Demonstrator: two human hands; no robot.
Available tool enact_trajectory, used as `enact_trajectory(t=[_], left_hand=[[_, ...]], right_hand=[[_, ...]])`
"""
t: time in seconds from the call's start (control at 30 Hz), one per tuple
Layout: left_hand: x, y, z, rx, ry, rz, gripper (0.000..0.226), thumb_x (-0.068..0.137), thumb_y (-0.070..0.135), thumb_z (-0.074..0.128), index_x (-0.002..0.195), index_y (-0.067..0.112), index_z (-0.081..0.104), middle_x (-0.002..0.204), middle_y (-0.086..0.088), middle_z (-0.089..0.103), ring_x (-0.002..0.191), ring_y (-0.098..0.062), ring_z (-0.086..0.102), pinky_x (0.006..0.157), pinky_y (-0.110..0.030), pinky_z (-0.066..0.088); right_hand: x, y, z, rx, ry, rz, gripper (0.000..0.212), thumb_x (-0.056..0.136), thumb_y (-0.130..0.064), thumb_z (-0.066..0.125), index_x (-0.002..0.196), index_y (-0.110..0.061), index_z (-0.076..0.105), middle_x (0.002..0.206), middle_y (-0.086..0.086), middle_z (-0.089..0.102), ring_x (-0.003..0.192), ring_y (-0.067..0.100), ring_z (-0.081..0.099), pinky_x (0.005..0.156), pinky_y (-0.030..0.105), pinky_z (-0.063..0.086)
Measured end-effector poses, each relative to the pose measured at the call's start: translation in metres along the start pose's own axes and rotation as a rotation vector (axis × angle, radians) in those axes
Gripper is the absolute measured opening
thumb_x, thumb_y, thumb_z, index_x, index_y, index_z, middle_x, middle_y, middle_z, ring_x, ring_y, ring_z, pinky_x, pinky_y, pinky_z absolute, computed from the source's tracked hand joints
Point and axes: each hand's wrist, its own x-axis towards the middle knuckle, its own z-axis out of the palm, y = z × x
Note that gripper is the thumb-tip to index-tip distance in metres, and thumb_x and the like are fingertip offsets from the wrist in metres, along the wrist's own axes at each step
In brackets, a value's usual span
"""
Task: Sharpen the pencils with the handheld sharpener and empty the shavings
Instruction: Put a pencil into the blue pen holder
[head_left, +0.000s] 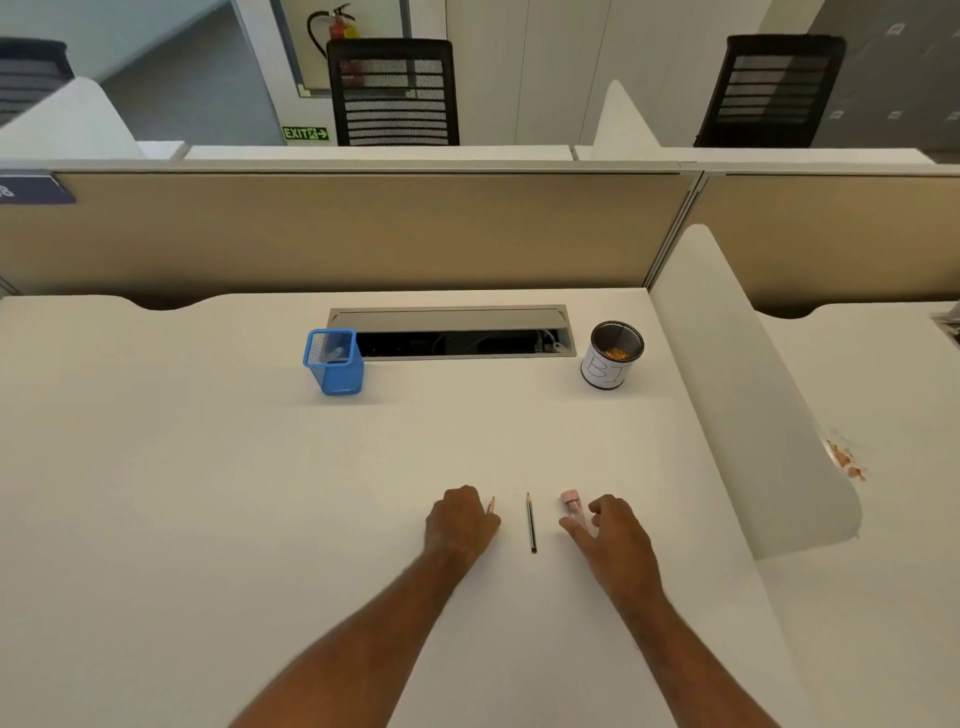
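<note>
A dark pencil (531, 524) lies on the white desk (208, 493), tip pointing away from me. My left hand (460, 522) rests just left of it, fingers curled over a second pencil (491, 504) whose tip pokes out past the knuckles. A small pink handheld sharpener (571, 504) with a clear body lies to the right. My right hand (610, 530) hovers at it with fingers spread, thumb and forefinger on either side of it; whether they touch it I cannot tell.
A blue mesh pencil cup (335, 364) stands at the back left. A black mesh cup (613, 356) with a paper label holds orange shavings at the back right. Between them is an open cable tray (452, 332). A white divider (753, 395) borders the right side.
</note>
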Motion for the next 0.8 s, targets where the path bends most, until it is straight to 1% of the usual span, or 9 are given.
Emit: enact_trajectory(t=[0.13, 0.23, 0.33, 0.4, 0.53, 0.6, 0.67, 0.73, 0.8], left_hand=[[-0.003, -0.009, -0.011, -0.093, -0.011, -0.014, 0.030, 0.091, 0.031, 0.067, 0.107, 0.008, 0.076, 0.109, -0.011, 0.081, 0.103, -0.037, 0.079, 0.085, -0.037, 0.064], [0.000, -0.026, -0.024, -0.338, 0.027, -0.019, 0.011, 0.086, 0.026, 0.070, 0.089, 0.016, 0.074, 0.086, 0.000, 0.077, 0.074, -0.024, 0.074, 0.067, -0.031, 0.058], [0.007, -0.048, -0.047, -0.502, 0.072, 0.059, 0.008, 0.090, 0.015, 0.071, 0.095, 0.022, 0.073, 0.080, 0.001, 0.078, 0.052, -0.008, 0.064, 0.052, -0.023, 0.053], [0.011, -0.062, -0.070, -0.546, 0.113, 0.108, 0.017, 0.096, 0.011, 0.072, 0.108, 0.023, 0.073, 0.088, -0.002, 0.083, 0.057, -0.001, 0.068, 0.058, -0.016, 0.055], [0.025, -0.083, -0.122, -0.604, 0.215, 0.127, 0.020, 0.097, 0.011, 0.077, 0.107, 0.027, 0.071, 0.095, -0.002, 0.084, 0.088, -0.018, 0.080, 0.084, -0.031, 0.062], [0.035, -0.091, -0.149, -0.621, 0.259, 0.114, 0.017, 0.095, 0.015, 0.080, 0.102, 0.027, 0.069, 0.098, -0.004, 0.084, 0.094, -0.021, 0.082, 0.086, -0.034, 0.061], [0.046, -0.098, -0.175, -0.652, 0.315, 0.125, 0.014, 0.095, 0.016, 0.082, 0.101, 0.022, 0.070, 0.102, -0.006, 0.085, 0.097, -0.024, 0.082, 0.088, -0.038, 0.063], [0.059, -0.102, -0.199, -0.661, 0.388, 0.141, 0.013, 0.096, 0.016, 0.083, 0.102, 0.016, 0.072, 0.105, -0.008, 0.084, 0.096, -0.026, 0.081, 0.088, -0.040, 0.064], [0.072, -0.105, -0.220, -0.639, 0.466, 0.160, 0.011, 0.098, 0.016, 0.082, 0.104, 0.012, 0.074, 0.103, -0.007, 0.083, 0.092, -0.021, 0.079, 0.083, -0.034, 0.061]], right_hand=[[-0.004, -0.010, 0.004, 0.007, 0.018, -0.055, 0.041, 0.093, -0.048, 0.078, 0.113, -0.017, 0.060, 0.114, -0.002, 0.061, 0.103, 0.021, 0.067, 0.079, 0.034, 0.051], [-0.007, -0.021, 0.010, 0.024, 0.010, -0.155, 0.040, 0.093, -0.039, 0.081, 0.120, -0.017, 0.061, 0.118, -0.002, 0.061, 0.110, 0.021, 0.066, 0.087, 0.036, 0.056], [-0.011, -0.036, 0.020, 0.014, -0.006, -0.252, 0.049, 0.095, -0.036, 0.080, 0.134, -0.013, 0.061, 0.123, -0.003, 0.061, 0.118, 0.019, 0.063, 0.095, 0.032, 0.054], [-0.012, -0.050, 0.029, -0.010, -0.008, -0.330, 0.050, 0.095, -0.034, 0.081, 0.136, -0.012, 0.063, 0.125, -0.002, 0.061, 0.119, 0.021, 0.062, 0.102, 0.031, 0.050], [-0.014, -0.078, 0.050, -0.075, -0.072, -0.452, 0.055, 0.101, -0.037, 0.073, 0.148, -0.012, 0.057, 0.141, 0.001, 0.060, 0.133, 0.024, 0.059, 0.112, 0.029, 0.043], [-0.013, -0.092, 0.063, -0.072, -0.124, -0.479, 0.065, 0.106, -0.044, 0.063, 0.159, -0.014, 0.043, 0.160, 0.000, 0.049, 0.150, 0.019, 0.047, 0.124, 0.031, 0.036], [-0.011, -0.105, 0.077, -0.084, -0.157, -0.505, 0.073, 0.109, -0.050, 0.054, 0.168, -0.015, 0.028, 0.175, -0.002, 0.031, 0.162, 0.014, 0.028, 0.132, 0.029, 0.021], [-0.007, -0.116, 0.090, -0.163, -0.187, -0.553, 0.077, 0.111, -0.053, 0.045, 0.171, -0.016, 0.014, 0.180, -0.002, 0.013, 0.167, 0.014, 0.011, 0.134, 0.025, 0.003], [-0.002, -0.125, 0.099, -0.243, -0.199, -0.588, 0.079, 0.112, -0.054, 0.040, 0.171, -0.014, 0.007, 0.181, 0.001, 0.004, 0.168, 0.017, 0.002, 0.133, 0.026, -0.006]])
